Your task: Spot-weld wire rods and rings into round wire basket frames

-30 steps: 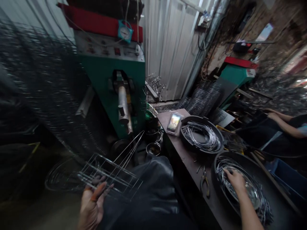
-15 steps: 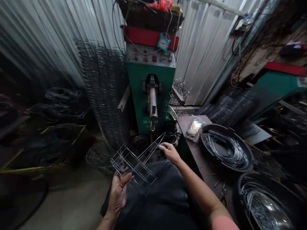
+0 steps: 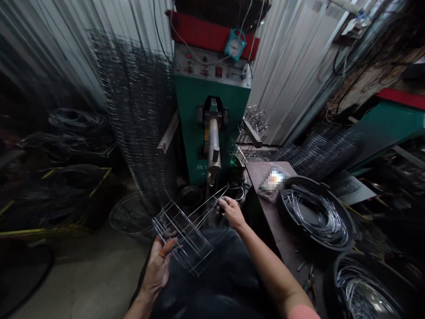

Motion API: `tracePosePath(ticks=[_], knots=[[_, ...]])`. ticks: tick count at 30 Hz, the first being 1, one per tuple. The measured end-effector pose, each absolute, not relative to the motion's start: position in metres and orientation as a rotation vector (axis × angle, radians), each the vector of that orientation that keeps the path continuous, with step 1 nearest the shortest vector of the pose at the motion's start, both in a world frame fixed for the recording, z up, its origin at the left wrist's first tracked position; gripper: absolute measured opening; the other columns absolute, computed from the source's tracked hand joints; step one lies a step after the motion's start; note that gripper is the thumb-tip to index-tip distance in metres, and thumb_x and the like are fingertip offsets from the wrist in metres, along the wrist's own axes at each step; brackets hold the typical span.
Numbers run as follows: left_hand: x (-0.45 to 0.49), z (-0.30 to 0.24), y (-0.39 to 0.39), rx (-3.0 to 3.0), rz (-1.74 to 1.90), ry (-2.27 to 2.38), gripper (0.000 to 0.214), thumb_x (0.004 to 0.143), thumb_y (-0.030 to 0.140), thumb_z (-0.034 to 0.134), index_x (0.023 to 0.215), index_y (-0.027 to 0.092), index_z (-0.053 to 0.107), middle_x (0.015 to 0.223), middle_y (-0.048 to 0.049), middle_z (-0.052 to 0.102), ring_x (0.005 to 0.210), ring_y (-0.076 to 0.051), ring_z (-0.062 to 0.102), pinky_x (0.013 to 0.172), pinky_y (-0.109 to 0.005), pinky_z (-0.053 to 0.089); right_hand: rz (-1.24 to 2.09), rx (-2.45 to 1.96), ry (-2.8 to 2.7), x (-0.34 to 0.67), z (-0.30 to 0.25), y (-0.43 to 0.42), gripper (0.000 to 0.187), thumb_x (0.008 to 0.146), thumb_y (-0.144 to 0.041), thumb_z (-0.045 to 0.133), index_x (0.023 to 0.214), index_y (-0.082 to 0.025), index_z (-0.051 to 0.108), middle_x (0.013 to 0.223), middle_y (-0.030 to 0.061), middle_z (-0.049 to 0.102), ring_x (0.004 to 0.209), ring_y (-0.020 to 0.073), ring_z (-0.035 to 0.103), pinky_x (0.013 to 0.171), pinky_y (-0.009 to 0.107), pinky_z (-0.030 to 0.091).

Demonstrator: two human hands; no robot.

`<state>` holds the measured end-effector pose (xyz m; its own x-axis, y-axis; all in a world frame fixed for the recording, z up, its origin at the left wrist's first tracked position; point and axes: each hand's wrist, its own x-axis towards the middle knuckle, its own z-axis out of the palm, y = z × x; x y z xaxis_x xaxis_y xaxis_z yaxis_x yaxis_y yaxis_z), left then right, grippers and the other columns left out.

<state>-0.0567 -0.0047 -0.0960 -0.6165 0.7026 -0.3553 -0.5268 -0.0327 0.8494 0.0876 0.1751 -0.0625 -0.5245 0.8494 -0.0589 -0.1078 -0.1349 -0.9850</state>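
My left hand (image 3: 161, 263) grips the near side of a wire rack frame (image 3: 184, 235), a grid of thin steel rods held tilted over my lap. My right hand (image 3: 230, 212) is closed on the far ends of the long wires (image 3: 207, 204) that stick out of the frame toward a green welding machine (image 3: 212, 110). The machine's metal arm (image 3: 213, 146) hangs just above those wire tips.
A brown bench (image 3: 265, 208) on the right carries two black tubs of coiled wire (image 3: 315, 217) (image 3: 365, 288) and pliers (image 3: 310, 277). Stacked wire mesh (image 3: 139, 115) leans left of the machine. A round wire basket (image 3: 131, 217) lies on the floor.
My right hand left the near tub of wire and came across to grasp the frame's long wires. The view swung left toward the machine, and the frame rose closer to its arm.
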Motion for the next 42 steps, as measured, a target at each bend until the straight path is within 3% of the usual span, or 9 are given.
tracePosePath(ticks=[15,23,29,32,38,42], knots=[[-0.062,-0.099,0.022,0.069,1.81,1.39,0.04,0.051,0.035,0.074,0.086,0.022,0.057,0.103,-0.0018,0.051,0.106,-0.024,0.048,0.065,-0.03,0.05,1.882,-0.871,-1.227,0.065,-0.067,0.2,0.03,0.066,-0.042,0.066,0.065,-0.015,0.052,0.054,-0.0041,0.05,0.045,0.0061,0.047,0.044,0.018,0.038],[-0.061,-0.09,0.032,0.044,1.813,1.39,0.041,0.054,0.035,0.069,0.088,0.022,0.051,0.092,-0.0038,0.057,0.102,-0.025,0.051,0.064,-0.032,0.049,1.905,-0.872,-1.172,0.059,-0.069,0.213,0.029,0.064,-0.04,0.066,0.063,-0.016,0.05,0.053,-0.0044,0.05,0.043,0.0061,0.047,0.041,0.018,0.038],[-0.061,-0.076,0.034,0.053,1.755,1.422,0.036,0.057,0.035,0.067,0.087,0.022,0.051,0.098,-0.0052,0.058,0.107,-0.026,0.049,0.063,-0.032,0.048,1.92,-0.964,-1.176,0.056,-0.067,0.223,0.03,0.062,-0.042,0.068,0.064,-0.016,0.052,0.052,-0.0045,0.05,0.041,0.0071,0.047,0.04,0.019,0.037],[-0.062,-0.074,0.035,0.073,1.744,1.459,0.035,0.056,0.034,0.068,0.085,0.022,0.052,0.097,-0.0041,0.056,0.102,-0.025,0.051,0.06,-0.03,0.048,1.947,-0.985,-1.207,0.06,-0.066,0.225,0.032,0.062,-0.045,0.067,0.067,-0.016,0.054,0.054,-0.0039,0.052,0.044,0.0079,0.048,0.043,0.02,0.039],[-0.054,-0.078,0.037,0.057,1.827,1.42,0.036,0.054,0.036,0.071,0.081,0.022,0.052,0.091,-0.001,0.052,0.094,-0.021,0.051,0.06,-0.029,0.047,1.929,-0.879,-1.644,0.103,-0.068,0.183,0.033,0.067,-0.044,0.066,0.084,-0.016,0.061,0.071,0.0,0.061,0.064,0.0104,0.055,0.064,0.024,0.042],[-0.047,-0.079,0.037,0.051,1.873,1.419,0.033,0.054,0.032,0.071,0.079,0.022,0.052,0.088,0.0015,0.051,0.085,-0.017,0.052,0.063,-0.028,0.047,1.874,-0.856,-1.808,0.122,-0.078,0.14,0.024,0.076,-0.041,0.059,0.085,-0.019,0.064,0.073,-0.0013,0.06,0.067,0.0109,0.051,0.066,0.023,0.04]])
